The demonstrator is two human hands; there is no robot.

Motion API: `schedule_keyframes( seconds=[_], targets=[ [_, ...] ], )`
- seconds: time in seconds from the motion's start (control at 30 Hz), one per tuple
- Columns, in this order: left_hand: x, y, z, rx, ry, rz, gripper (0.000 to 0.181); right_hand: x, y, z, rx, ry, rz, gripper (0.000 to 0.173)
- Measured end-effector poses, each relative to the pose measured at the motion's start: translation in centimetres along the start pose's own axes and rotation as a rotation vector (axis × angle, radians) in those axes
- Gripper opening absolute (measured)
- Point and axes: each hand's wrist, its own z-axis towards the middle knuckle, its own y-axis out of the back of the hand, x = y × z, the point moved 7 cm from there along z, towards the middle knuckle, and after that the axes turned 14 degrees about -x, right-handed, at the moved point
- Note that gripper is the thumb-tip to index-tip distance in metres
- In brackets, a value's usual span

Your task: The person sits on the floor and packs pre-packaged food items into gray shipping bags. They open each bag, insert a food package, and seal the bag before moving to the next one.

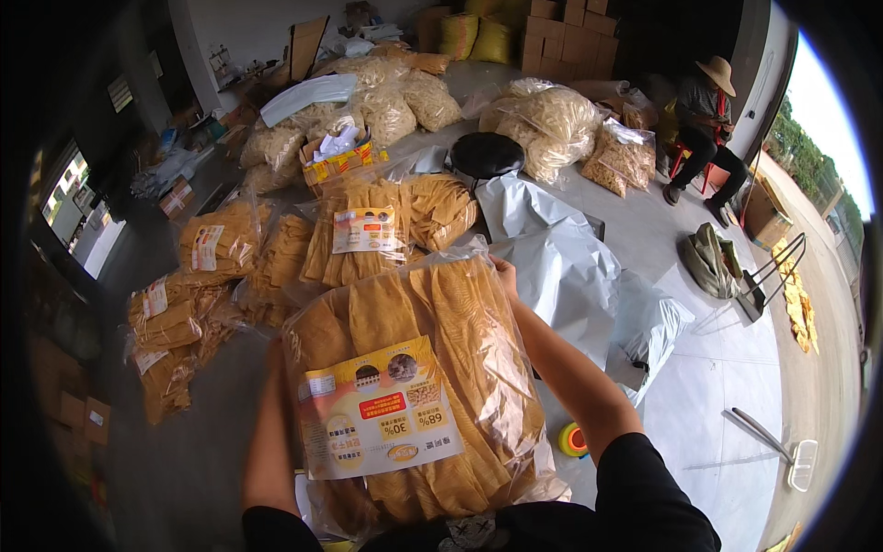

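A large clear plastic bag of folded yellow-brown dried sheets (462, 324), with a printed label insert (379, 410), is held up close to my body. My right hand (506, 276) grips its upper right edge. My left arm runs along the bag's left side; the left hand is hidden behind the bag. Just beyond lie similar bags: one with a label (355, 231), one of them at the left (224, 241), and more stacked at the far left (162, 310). Grey-white plastic sacks (559, 276) lie to the right of the held bag.
A black round stool (487, 155) stands behind the bags. Large bags of pale dried pieces (552, 127) rest on the floor beyond. A person in a straw hat (710, 124) sits at the back right. A dustpan (755, 293) and a tape roll (572, 439) are at the right.
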Motion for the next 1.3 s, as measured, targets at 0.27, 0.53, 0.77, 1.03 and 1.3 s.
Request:
schedule_keyframes(
  seconds=[0.27, 0.53, 0.77, 1.03, 1.3],
  targets=[
    [-5.8, -3.3, -5.2, -0.185, -0.599, 0.177, 0.037, 6.3, -0.6, -2.2, 0.025, 0.108, 0.242, 0.009],
    [-10.1, -6.8, -16.7, -0.054, -0.980, 0.025, 0.028, 11.7, -0.4, -3.6, 0.121, 0.335, -0.229, 0.022],
    [-5.2, -7.2, -22.9, 0.163, -1.183, 0.406, 0.038, 13.1, 2.3, -7.5, -0.229, 0.835, -0.499, 0.040],
    [-6.8, -6.6, -27.4, 0.075, -1.679, 0.630, 0.033, 14.9, 1.2, -8.7, -0.113, 1.002, -0.525, 0.043],
    [-6.3, -6.0, -25.7, -0.152, -1.753, 0.963, 0.031, 11.5, 1.6, -5.7, -0.050, 0.699, -0.451, 0.040]
  ],
)
